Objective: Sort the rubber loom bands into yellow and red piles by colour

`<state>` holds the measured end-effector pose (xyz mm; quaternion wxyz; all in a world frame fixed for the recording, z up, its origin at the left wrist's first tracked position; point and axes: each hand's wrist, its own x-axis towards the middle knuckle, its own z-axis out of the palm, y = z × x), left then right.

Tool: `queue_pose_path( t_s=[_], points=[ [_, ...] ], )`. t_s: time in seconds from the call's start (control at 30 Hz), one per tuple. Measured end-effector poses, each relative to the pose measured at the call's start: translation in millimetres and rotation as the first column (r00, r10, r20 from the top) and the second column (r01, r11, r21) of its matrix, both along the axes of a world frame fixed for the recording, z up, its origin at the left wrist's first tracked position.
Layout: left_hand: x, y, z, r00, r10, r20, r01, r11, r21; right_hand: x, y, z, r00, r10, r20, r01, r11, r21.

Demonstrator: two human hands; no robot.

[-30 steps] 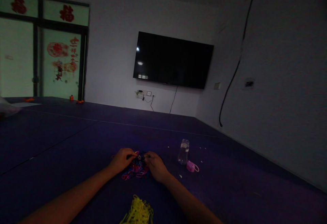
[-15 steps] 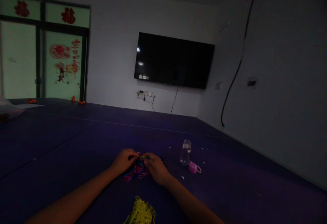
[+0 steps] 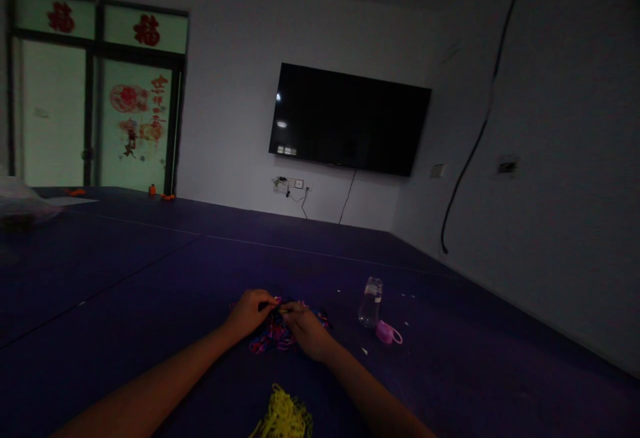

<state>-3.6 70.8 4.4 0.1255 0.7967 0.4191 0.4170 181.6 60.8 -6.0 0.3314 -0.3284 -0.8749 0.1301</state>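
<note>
Although the light is low throughout, a wide dark purple surface (image 3: 165, 271) is discernible, crossed by seams and extending back to the pale wall (image 3: 230, 111). Glazed door panels (image 3: 135, 125) bearing red decorations stand at the far left. A dark-screened television (image 3: 350, 120) is mounted on the wall, and to its right a black cable (image 3: 473, 148) hangs down. Both forearms reach in from the near edge, with the left hand (image 3: 250, 313) and right hand (image 3: 307, 331) close together above a tangled heap of multicoloured loops (image 3: 273, 338), mainly pink, blue and red, which lies on the surface beneath and between them. Nearer the viewer lies a heap of yellow loops (image 3: 285, 417), cut off by the lower frame edge. Right of the hands a clear bottle (image 3: 370, 305) stands upright and uncapped; just beside it rests a pink cap (image 3: 385, 333) with a ring handle. White scraps (image 3: 365, 351) are scattered nearby. The right grip pinches a thin yellowish piece (image 3: 285, 310) between thumb and forefinger; the left grip is drawn together at the fingertips, but whether it holds a strand cannot be told.
</note>
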Motion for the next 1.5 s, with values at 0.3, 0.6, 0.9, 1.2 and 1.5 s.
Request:
queue_pose_path(
  t_s=[0.3,0.6,0.9,1.2,1.5],
  points=[
    [0,-4,3.0,1.0,0.009,0.022,-0.009,1.0,-0.006,0,-6,4.8,0.998,-0.031,-0.058,0.028,0.999,-0.041],
    [-1,-7,12.4,0.997,-0.047,0.054,0.051,0.997,-0.063,3,-35,15.4,0.945,-0.046,-0.325,0.049,0.999,0.002],
    [1,-34,40.7,0.735,-0.643,0.216,0.592,0.452,-0.668,-19,-77,13.1,0.862,0.106,-0.495,-0.267,0.926,-0.266],
    [0,-45,47.7,0.595,-0.715,0.367,0.533,0.009,-0.846,-18,-90,20.9,0.838,0.005,-0.545,-0.119,0.978,-0.174],
    [11,-31,23.0,0.999,-0.039,0.001,0.039,0.989,-0.145,-12,-78,9.4,0.949,0.059,-0.308,-0.121,0.975,-0.186]
  ],
)
